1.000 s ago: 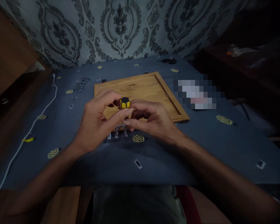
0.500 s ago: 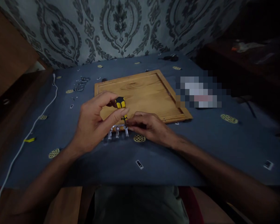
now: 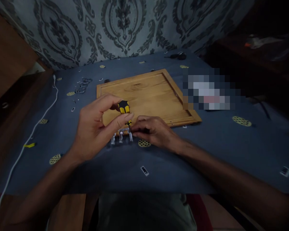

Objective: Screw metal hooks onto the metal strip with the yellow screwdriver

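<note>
My left hand (image 3: 95,128) pinches a small black-and-yellow piece (image 3: 124,107) between thumb and fingers, just above the near left corner of a shallow wooden tray (image 3: 159,93). My right hand (image 3: 154,131) rests low on the blue cloth, its fingertips closed at a small clear plastic part with short legs (image 3: 121,136) that stands by the tray's front edge. What the right fingers grip is hidden. The two hands almost touch.
The blue cloth (image 3: 207,150) bears yellow dotted patches and small loose labels. A white cable (image 3: 42,115) runs down the left side. Small metal bits (image 3: 83,85) lie at the back left. A blurred item (image 3: 208,93) sits right of the tray. A patterned wall stands behind.
My right hand has dropped from the black-and-yellow piece down to the clear legged part on the cloth. My left hand keeps the piece, nearly still.
</note>
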Available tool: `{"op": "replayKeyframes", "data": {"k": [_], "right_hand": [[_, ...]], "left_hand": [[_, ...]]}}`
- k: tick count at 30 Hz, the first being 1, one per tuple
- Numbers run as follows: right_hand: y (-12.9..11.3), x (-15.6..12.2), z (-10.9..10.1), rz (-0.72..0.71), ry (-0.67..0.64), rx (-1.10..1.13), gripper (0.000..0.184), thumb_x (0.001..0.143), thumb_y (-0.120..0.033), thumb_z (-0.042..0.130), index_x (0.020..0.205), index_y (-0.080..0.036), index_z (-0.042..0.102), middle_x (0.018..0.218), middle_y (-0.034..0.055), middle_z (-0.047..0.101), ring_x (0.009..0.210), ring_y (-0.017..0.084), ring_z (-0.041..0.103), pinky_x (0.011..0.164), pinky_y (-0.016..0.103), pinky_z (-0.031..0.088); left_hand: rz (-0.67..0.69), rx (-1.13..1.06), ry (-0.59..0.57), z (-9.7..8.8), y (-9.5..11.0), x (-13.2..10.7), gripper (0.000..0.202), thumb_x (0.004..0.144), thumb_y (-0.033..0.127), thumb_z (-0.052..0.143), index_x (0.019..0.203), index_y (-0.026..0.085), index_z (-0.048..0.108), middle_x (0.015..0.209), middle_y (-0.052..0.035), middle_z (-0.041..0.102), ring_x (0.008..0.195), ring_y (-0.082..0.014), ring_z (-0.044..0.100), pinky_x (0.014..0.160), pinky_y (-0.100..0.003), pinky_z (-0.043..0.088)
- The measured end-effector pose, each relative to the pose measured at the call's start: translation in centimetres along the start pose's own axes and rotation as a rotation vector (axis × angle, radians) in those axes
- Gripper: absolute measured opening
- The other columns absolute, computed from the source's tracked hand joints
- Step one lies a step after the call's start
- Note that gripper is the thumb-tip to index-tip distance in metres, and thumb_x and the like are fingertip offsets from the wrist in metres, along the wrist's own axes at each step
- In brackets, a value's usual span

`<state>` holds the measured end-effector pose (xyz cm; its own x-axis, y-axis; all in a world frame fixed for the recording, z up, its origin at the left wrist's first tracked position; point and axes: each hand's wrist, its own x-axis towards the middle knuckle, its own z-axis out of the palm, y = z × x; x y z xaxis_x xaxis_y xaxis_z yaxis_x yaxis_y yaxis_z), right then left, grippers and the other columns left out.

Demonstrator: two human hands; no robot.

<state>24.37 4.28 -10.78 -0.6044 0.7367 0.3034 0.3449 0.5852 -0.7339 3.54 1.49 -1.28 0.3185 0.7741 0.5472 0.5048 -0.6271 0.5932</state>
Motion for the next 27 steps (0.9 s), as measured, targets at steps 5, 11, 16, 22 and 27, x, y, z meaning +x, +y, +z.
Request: {"op": "replayKeyframes", "data": {"k": [5,11,16,22,27], "right_hand": [[-0.6,0.2,0.1,0.060,0.008,-0.029,0.011,0.090,-0.011,0.070,0.089,-0.018,0.078,0.082,0.0024,0.071,0.070,0.013,0.065,0.065,0.026,0.042],[-1.0,0.4,0.2,0.123,0.006,-0.031,0.009,0.089,-0.010,0.071,0.084,-0.017,0.075,0.082,0.0014,0.071,0.071,0.013,0.063,0.067,0.026,0.041],[-1.1,0.5,0.2,0.136,-0.007,-0.029,0.011,0.089,-0.008,0.070,0.084,-0.016,0.076,0.081,0.0016,0.070,0.071,0.013,0.062,0.069,0.026,0.041],[-1.0,0.4,0.3,0.122,0.010,-0.039,0.013,0.088,-0.007,0.070,0.087,-0.017,0.077,0.081,0.0010,0.071,0.070,0.012,0.062,0.068,0.026,0.041],[-0.9,0.1,0.2,0.102,0.027,-0.032,0.014,0.088,-0.008,0.071,0.095,-0.018,0.078,0.081,0.0003,0.070,0.070,0.012,0.061,0.067,0.025,0.041]], "left_hand": [[0.017,0.036,-0.002,0.1,0.2,0.0,0.009,0.094,0.029,0.071,0.094,0.021,0.067,0.091,0.0004,0.072,0.086,-0.0147,0.067,0.079,-0.029,0.054],[0.109,0.144,-0.019,0.0,0.5,0.0,0.013,0.097,0.024,0.068,0.110,0.022,0.068,0.098,0.0009,0.074,0.091,-0.0151,0.071,0.085,-0.028,0.059],[0.141,0.198,-0.046,-0.1,0.7,0.1,0.017,0.100,0.022,0.063,0.117,0.023,0.065,0.104,0.0007,0.074,0.096,-0.0165,0.073,0.089,-0.030,0.061],[0.157,0.183,-0.051,-0.3,0.4,0.0,0.020,0.100,0.024,0.064,0.120,0.026,0.065,0.104,0.0010,0.073,0.096,-0.0178,0.073,0.087,-0.033,0.061],[0.117,0.174,-0.030,-0.7,0.2,-0.4,0.021,0.101,0.028,0.065,0.122,0.031,0.066,0.107,0.0035,0.072,0.097,-0.0171,0.069,0.089,-0.035,0.057]]}}
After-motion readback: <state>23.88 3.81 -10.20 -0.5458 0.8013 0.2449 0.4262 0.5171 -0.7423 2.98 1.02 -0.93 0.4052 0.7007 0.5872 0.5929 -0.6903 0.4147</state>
